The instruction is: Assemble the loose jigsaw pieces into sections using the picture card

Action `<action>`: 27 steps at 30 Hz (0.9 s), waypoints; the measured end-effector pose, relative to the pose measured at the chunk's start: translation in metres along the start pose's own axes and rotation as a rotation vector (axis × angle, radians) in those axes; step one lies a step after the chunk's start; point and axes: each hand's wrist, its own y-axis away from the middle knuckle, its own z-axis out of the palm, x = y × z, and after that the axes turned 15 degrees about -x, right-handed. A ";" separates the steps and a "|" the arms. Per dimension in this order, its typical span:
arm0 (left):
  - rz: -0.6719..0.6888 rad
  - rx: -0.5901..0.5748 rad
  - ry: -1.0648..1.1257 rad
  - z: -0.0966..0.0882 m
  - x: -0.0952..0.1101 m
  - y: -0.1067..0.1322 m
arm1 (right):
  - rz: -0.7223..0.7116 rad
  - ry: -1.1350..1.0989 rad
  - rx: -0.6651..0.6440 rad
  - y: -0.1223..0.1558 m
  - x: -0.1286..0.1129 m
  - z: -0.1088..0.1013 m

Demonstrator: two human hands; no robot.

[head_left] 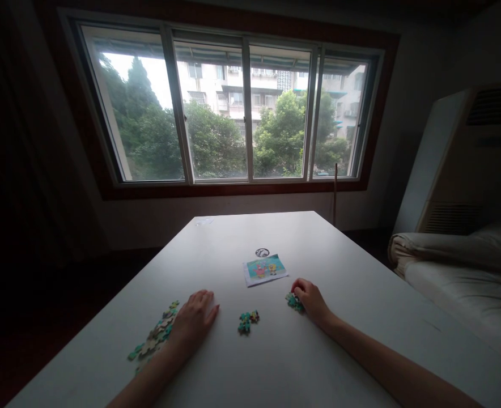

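My left hand (192, 322) rests palm down on the white table (216, 374), fingers stretched out and holding nothing. Along its left side lies a loose heap of jigsaw puzzle pieces (152, 339), some green, some showing pale backs; my wrist and forearm hide part of it. At the right, my right hand (313, 301) has its fingers closed in a pinch at the edge of a small pile of green puzzle pieces (293, 302). The fingertips partly cover the piece they grip. Between my hands sits a small cluster of green and yellow pieces (244, 323).
Farther up the table lies a picture card (266, 270) with cartoon figures, and behind it a dark-rimmed oval (262, 253). A paper sheet (203, 221) is at the far left corner. A sofa (454, 283) stands right of the table, before a tall air conditioner (433, 153).
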 end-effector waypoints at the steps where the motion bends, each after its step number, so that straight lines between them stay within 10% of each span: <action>1: -0.006 -0.010 -0.004 0.000 -0.002 -0.001 | -0.002 0.014 -0.005 0.000 0.000 0.000; 27: -0.298 -0.122 -0.172 -0.011 -0.014 -0.004 | -0.021 0.075 -0.011 0.005 -0.011 0.000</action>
